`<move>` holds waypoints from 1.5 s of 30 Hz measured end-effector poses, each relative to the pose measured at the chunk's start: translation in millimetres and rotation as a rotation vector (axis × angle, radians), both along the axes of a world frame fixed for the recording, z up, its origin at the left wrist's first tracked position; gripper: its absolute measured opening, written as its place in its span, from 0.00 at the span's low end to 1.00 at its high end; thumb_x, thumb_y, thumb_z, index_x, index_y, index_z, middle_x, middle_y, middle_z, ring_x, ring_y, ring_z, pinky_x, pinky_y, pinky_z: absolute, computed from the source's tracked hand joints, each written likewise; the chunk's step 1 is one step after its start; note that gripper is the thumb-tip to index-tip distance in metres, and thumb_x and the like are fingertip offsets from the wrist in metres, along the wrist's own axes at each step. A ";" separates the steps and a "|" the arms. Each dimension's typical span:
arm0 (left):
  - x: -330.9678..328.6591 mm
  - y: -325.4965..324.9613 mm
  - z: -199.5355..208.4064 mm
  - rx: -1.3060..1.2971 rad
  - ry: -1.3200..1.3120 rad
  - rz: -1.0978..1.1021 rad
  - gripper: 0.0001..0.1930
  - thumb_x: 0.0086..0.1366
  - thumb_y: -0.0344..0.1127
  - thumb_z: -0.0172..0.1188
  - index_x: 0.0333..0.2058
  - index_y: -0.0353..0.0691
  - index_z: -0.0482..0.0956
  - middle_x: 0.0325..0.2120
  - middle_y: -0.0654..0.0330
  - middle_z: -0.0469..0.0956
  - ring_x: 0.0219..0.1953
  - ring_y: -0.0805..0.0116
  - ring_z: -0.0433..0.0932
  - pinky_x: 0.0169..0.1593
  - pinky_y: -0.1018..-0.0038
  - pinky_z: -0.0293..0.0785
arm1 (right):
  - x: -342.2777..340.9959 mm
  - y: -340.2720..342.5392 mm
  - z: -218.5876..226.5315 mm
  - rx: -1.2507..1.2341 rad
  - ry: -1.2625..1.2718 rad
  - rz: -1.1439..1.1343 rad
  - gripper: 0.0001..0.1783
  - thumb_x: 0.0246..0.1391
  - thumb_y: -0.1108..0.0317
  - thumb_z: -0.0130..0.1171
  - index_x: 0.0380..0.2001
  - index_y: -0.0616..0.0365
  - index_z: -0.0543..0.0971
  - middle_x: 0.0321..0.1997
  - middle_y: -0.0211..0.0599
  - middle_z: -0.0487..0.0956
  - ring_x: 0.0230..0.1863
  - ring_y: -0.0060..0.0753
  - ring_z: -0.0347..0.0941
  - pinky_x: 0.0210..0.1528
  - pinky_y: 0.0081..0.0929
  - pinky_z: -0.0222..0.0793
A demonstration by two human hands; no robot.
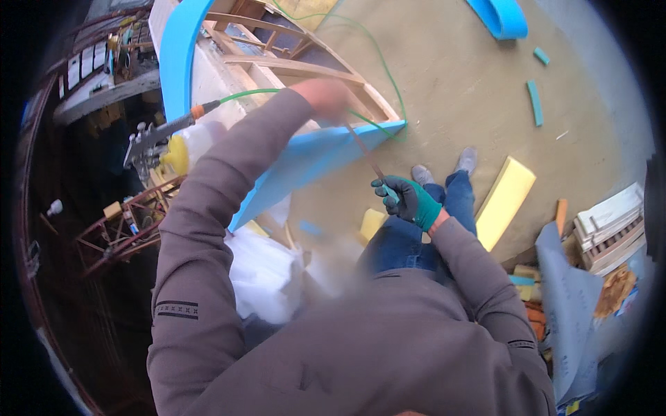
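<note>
Gloved right fingers (402,186) grip thin tool (366,152); left fingers (336,101) blurred

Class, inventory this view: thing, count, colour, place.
wooden frame: one, tan, upper centre
foam facing: count unclear, blue, frame edges
hose: one, green, over frame
spray gun: one, grey, left of frame
foam loop: one, blue, top right
foam strips: two, teal, right floor
foam slabs: two, yellow, beside jeans
slatted stack: one, white-brown, far right
sheet: one, grey, right
wrapping: one, white, left
rack: one, red, left
thin blade: one, brownish, centre
jeans: one, blue, centre
shoes: two, grey, centre
left hand: one, bare, over frame
right hand: one, green gloved, gripping blade
</note>
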State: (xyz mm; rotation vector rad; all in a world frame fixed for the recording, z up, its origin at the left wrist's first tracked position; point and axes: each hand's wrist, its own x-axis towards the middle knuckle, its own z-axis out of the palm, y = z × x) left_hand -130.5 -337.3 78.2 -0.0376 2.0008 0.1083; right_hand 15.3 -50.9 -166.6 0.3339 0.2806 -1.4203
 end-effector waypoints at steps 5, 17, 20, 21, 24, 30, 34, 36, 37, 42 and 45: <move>-4.7 -13.6 -25.3 -0.079 -0.136 0.182 0.15 0.61 0.44 0.69 0.35 0.37 0.91 0.24 0.54 0.85 0.25 0.64 0.84 0.30 0.65 0.80 | 20.7 -6.7 -6.9 -0.162 0.852 -0.116 0.17 0.76 0.64 0.52 0.59 0.63 0.77 0.41 0.27 0.81 0.29 0.15 0.73 0.31 0.14 0.70; 11.4 -18.0 -117.5 -0.111 -0.438 0.052 0.24 0.62 0.48 0.70 0.41 0.27 0.88 0.30 0.47 0.88 0.28 0.56 0.89 0.34 0.64 0.88 | -11.6 -26.8 38.9 -0.037 0.693 0.344 0.25 0.70 0.48 0.60 0.52 0.62 0.79 0.43 0.41 0.89 0.24 0.22 0.79 0.25 0.19 0.71; 17.6 -18.2 -124.1 -0.066 -0.452 0.035 0.23 0.63 0.46 0.69 0.41 0.26 0.88 0.31 0.45 0.88 0.28 0.54 0.90 0.35 0.63 0.89 | -8.0 -19.9 34.4 -0.014 0.498 0.237 0.26 0.73 0.48 0.58 0.56 0.62 0.78 0.45 0.44 0.89 0.24 0.25 0.81 0.25 0.20 0.73; 17.0 -19.0 -125.6 -0.059 -0.450 0.050 0.22 0.63 0.45 0.68 0.40 0.26 0.88 0.31 0.45 0.88 0.28 0.54 0.90 0.35 0.63 0.89 | -8.0 -17.0 31.2 -0.016 0.450 0.189 0.27 0.73 0.47 0.57 0.57 0.62 0.77 0.46 0.44 0.89 0.24 0.25 0.82 0.26 0.21 0.74; 13.4 -23.2 -129.5 -0.069 -0.525 0.098 0.21 0.63 0.44 0.68 0.40 0.26 0.88 0.32 0.46 0.89 0.28 0.55 0.90 0.34 0.64 0.89 | -3.8 -11.9 25.0 -0.048 0.288 0.094 0.27 0.77 0.49 0.54 0.62 0.62 0.76 0.48 0.45 0.89 0.25 0.22 0.81 0.26 0.18 0.75; 15.3 -33.4 -134.8 -0.085 -0.549 0.134 0.19 0.63 0.43 0.67 0.37 0.27 0.88 0.29 0.49 0.88 0.26 0.58 0.89 0.32 0.66 0.88 | 16.4 -31.8 39.8 -0.251 0.735 -0.368 0.25 0.80 0.53 0.51 0.65 0.63 0.74 0.48 0.39 0.87 0.25 0.10 0.75 0.24 0.10 0.68; 18.7 -33.1 -134.0 -0.098 -0.483 0.062 0.19 0.63 0.44 0.67 0.35 0.29 0.89 0.26 0.51 0.87 0.25 0.60 0.87 0.30 0.67 0.86 | 14.7 -41.6 62.1 -0.148 0.066 -0.180 0.24 0.80 0.54 0.49 0.64 0.63 0.75 0.45 0.33 0.85 0.24 0.08 0.72 0.23 0.10 0.66; 17.9 -29.1 -130.5 -0.109 -0.491 0.085 0.19 0.63 0.46 0.67 0.33 0.29 0.89 0.24 0.52 0.85 0.24 0.62 0.86 0.29 0.67 0.84 | 9.4 -47.5 71.8 -0.100 -0.086 -0.143 0.24 0.80 0.54 0.49 0.63 0.63 0.76 0.43 0.31 0.85 0.23 0.08 0.73 0.23 0.10 0.65; 16.8 -26.5 -128.5 -0.113 -0.495 0.091 0.20 0.63 0.46 0.67 0.32 0.30 0.89 0.23 0.53 0.84 0.23 0.62 0.85 0.28 0.66 0.82 | 5.9 -51.1 74.2 -0.070 -0.143 -0.119 0.24 0.80 0.54 0.48 0.63 0.63 0.76 0.43 0.30 0.84 0.23 0.08 0.73 0.23 0.10 0.66; 14.1 -14.3 -127.0 -0.180 -0.526 0.074 0.21 0.62 0.47 0.68 0.44 0.33 0.89 0.36 0.47 0.88 0.34 0.57 0.89 0.37 0.64 0.84 | -1.5 -61.9 73.0 -0.100 -0.160 -0.164 0.23 0.80 0.54 0.48 0.61 0.63 0.77 0.41 0.27 0.82 0.22 0.09 0.74 0.23 0.11 0.66; 15.6 -17.4 -136.2 -0.164 -0.511 0.021 0.21 0.62 0.46 0.67 0.44 0.34 0.89 0.34 0.48 0.88 0.32 0.56 0.89 0.37 0.63 0.84 | -0.3 -68.3 67.0 -0.097 -0.142 -0.186 0.23 0.80 0.54 0.49 0.60 0.63 0.78 0.38 0.26 0.80 0.22 0.09 0.73 0.23 0.12 0.66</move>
